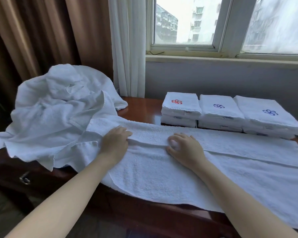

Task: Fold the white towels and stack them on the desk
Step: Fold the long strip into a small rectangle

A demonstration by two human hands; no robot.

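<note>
A long white towel point(162, 172) lies spread across the dark wooden desk point(141, 105), with its far long edge folded toward me into a raised ridge. My left hand point(115, 143) lies on the towel's left part, fingers curled over the ridge of that fold. My right hand point(184, 146) rests a little to the right, fingers bent and pinching the same folded edge. Three stacks of folded white towels point(220, 114) with red and blue embroidered emblems stand in a row at the back of the desk.
A crumpled heap of unfolded white towels point(58, 110) covers the desk's left end. Brown curtains point(41, 35), a white sheer curtain and a window point(213, 26) stand behind. A drawer handle point(24, 179) shows at the desk's front left.
</note>
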